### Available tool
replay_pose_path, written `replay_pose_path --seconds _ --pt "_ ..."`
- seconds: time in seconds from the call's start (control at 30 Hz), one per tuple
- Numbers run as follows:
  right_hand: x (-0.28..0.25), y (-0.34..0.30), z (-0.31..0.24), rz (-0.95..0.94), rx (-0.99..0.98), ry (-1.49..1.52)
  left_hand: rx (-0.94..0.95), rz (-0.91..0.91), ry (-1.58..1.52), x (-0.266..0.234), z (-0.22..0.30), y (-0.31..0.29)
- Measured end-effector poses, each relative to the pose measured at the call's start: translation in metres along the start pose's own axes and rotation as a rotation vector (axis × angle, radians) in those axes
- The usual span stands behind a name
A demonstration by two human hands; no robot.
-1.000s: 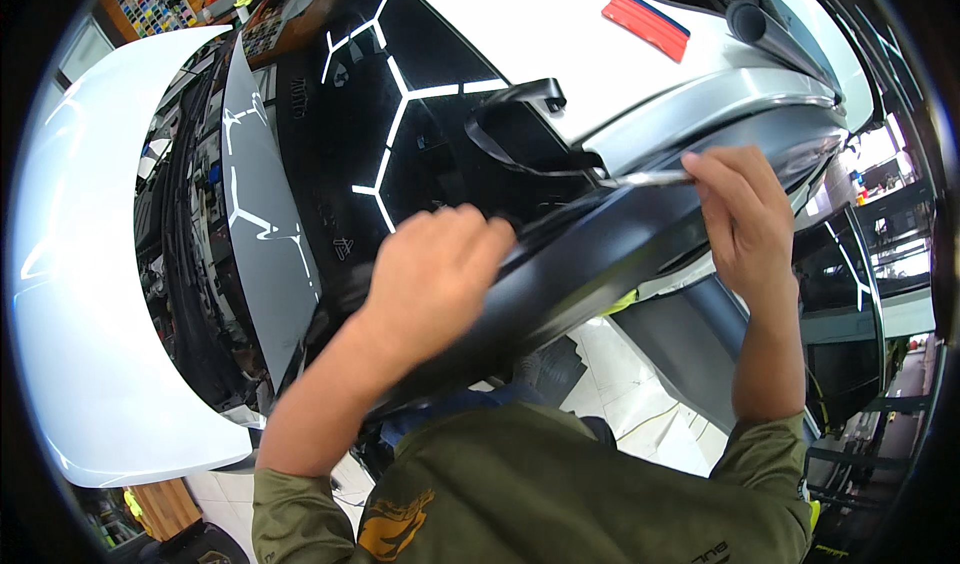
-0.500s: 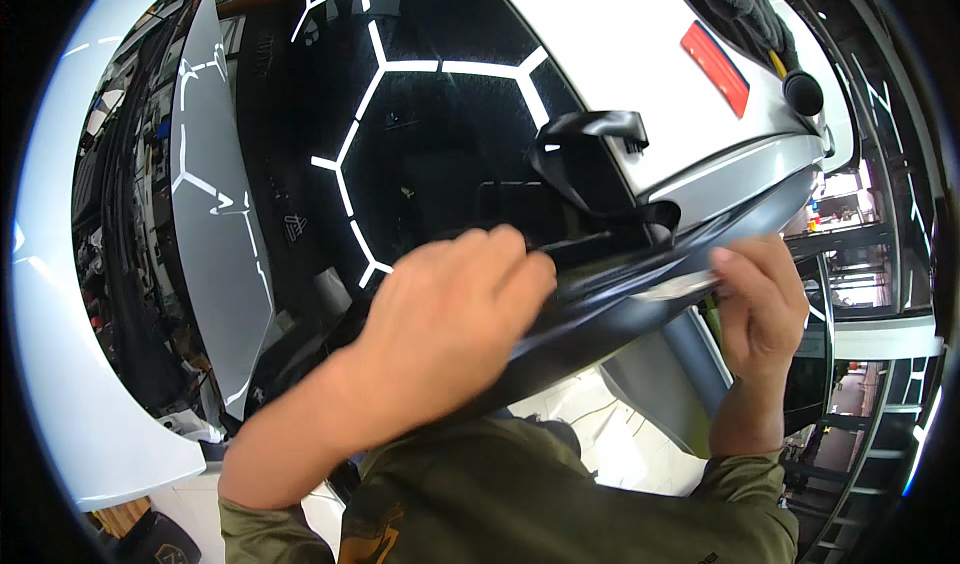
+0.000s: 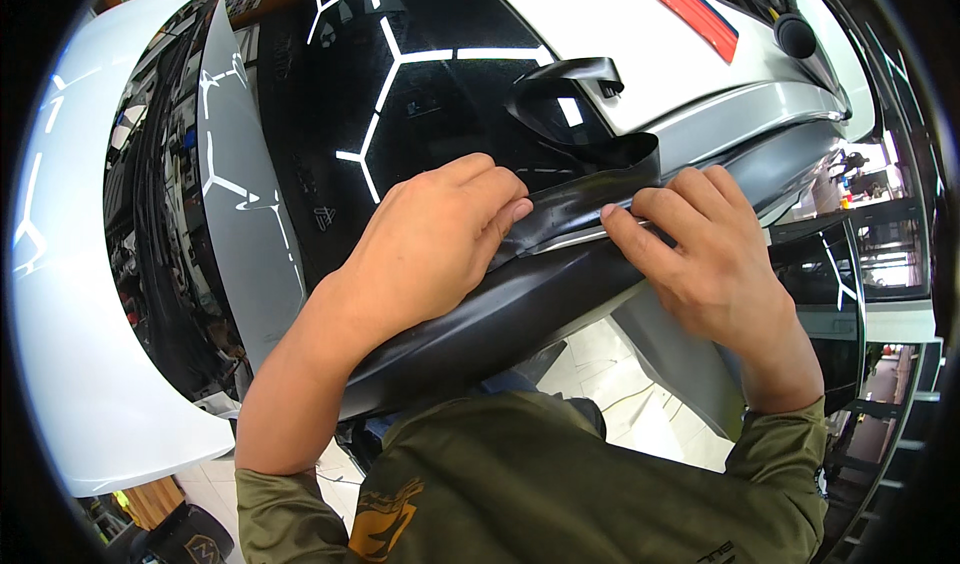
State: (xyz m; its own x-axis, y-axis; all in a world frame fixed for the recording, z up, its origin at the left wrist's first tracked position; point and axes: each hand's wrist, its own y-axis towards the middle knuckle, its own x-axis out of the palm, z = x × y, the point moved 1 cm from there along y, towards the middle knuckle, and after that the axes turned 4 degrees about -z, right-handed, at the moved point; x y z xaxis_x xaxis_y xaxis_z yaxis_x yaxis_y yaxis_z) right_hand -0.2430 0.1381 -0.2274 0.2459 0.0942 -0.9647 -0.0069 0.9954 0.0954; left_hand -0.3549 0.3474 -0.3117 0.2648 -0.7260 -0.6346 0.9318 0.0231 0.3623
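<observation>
My left hand point(image 3: 440, 239) is closed, thumb against fingers, on the near end of a loose black film strip point(image 3: 600, 179). The strip runs along the car's windshield edge and curls up on the glass. My right hand point(image 3: 710, 254) is bent over the dark, satin-covered pillar point(image 3: 520, 299), its fingertips drawn together at the strip's lower edge. A thin pale sliver point(image 3: 575, 238) shows between the hands, ending at the right fingertips. Whether it is a tool or a bare edge, I cannot tell.
The black windshield point(image 3: 450, 104) spreads beyond my hands. On the white roof point(image 3: 580, 24) lies a red flat piece point(image 3: 697, 22), with a round black knob point(image 3: 796, 36) nearby. The raised hood point(image 3: 90, 264) stands left; an open grey door point(image 3: 680, 354) is at right.
My right hand has come left and up onto the pillar, closer to my left hand. The left hand has shifted slightly up. The view has shifted too.
</observation>
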Motion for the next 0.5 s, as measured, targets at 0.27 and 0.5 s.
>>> replay_pose_path --seconds 0.27,0.5 --pt "-0.005 -0.016 0.020 -0.012 0.059 -0.083 0.036 0.037 0.040 -0.002 0.003 0.001" --pt "-0.010 -0.031 0.044 0.044 0.117 -0.180 0.048 0.060 0.041 -0.010 0.007 0.005"
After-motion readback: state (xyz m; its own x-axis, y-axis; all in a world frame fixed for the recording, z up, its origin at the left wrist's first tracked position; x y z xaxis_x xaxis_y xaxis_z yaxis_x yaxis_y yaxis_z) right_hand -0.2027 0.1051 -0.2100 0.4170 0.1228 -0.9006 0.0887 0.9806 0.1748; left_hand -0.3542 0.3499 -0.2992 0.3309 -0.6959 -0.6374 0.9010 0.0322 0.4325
